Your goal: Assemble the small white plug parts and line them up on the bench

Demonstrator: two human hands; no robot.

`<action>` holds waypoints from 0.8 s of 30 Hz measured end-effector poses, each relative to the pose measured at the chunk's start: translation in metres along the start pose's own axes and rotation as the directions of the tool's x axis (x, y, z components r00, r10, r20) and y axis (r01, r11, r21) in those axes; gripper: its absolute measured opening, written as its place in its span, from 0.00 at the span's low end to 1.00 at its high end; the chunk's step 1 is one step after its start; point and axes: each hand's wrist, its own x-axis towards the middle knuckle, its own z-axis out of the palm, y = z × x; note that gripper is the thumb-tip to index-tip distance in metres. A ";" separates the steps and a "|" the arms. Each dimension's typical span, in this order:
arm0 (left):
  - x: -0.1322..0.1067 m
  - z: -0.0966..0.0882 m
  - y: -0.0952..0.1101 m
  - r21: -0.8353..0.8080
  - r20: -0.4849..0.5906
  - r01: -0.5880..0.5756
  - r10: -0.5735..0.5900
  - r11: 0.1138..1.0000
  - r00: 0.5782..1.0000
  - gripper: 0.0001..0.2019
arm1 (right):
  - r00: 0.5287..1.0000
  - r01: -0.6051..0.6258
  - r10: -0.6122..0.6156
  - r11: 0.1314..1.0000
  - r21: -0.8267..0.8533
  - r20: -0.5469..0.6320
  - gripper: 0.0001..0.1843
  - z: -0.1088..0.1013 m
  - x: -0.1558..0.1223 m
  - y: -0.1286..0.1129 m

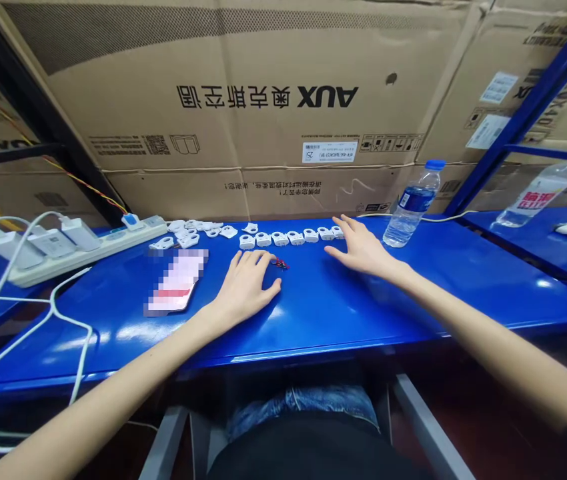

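fingers (272, 291) of left hand (241, 285) and right hand (363, 248) spread loosely, gripping nothing visible; the white pieces (279, 242) look light, stiff, best pinched by their looped tops.

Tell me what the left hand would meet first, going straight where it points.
The left hand would probably meet the white pieces at the row's left end; the gap is unclear.

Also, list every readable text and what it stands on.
"AUX 奥克斯空调", upside down: large cardboard box.
"师傅您辛苦了!请在搬运时对我温柔些,谢谢您!", upside down: same box.
"25": its white label.
"X40", partial: right-hand box.
Too small or blurred: remaining box print, upright bottle, tilted bottle.
Phone: pixelated.
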 end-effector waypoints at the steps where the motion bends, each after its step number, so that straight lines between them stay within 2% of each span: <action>1: 0.008 -0.001 -0.002 -0.004 0.012 -0.058 0.058 0.998 0.998 0.17 | 1.000 0.008 -0.007 0.999 -0.032 0.027 0.46 -0.001 0.011 0.010; 5: 0.034 -0.001 -0.010 -0.020 0.061 -0.220 0.221 0.975 0.973 0.13 | 0.991 -0.051 0.064 0.992 -0.115 0.120 0.41 0.003 0.038 0.033; 8: 0.042 0.002 -0.010 -0.058 0.116 -0.274 0.279 0.960 0.953 0.07 | 0.983 -0.108 0.124 0.987 -0.117 0.132 0.31 0.009 0.046 0.037; 11: 0.042 0.005 -0.007 -0.044 0.118 -0.274 0.277 0.961 0.954 0.05 | 0.979 -0.148 0.161 0.983 -0.110 0.125 0.25 0.015 0.048 0.039; 16: 0.037 0.006 -0.005 -0.036 0.075 -0.272 0.274 0.962 0.959 0.05 | 0.969 -0.207 0.222 0.969 -0.133 0.108 0.23 0.018 0.043 0.044; 20: 0.035 0.007 -0.008 -0.060 0.086 -0.256 0.260 0.965 0.962 0.05 | 0.971 -0.174 0.197 0.971 -0.164 0.133 0.23 0.012 0.037 0.045; 24: 0.033 0.008 -0.010 -0.072 0.042 -0.269 0.272 0.961 0.961 0.05 | 0.971 -0.149 0.181 0.969 -0.199 0.155 0.26 0.003 0.032 0.045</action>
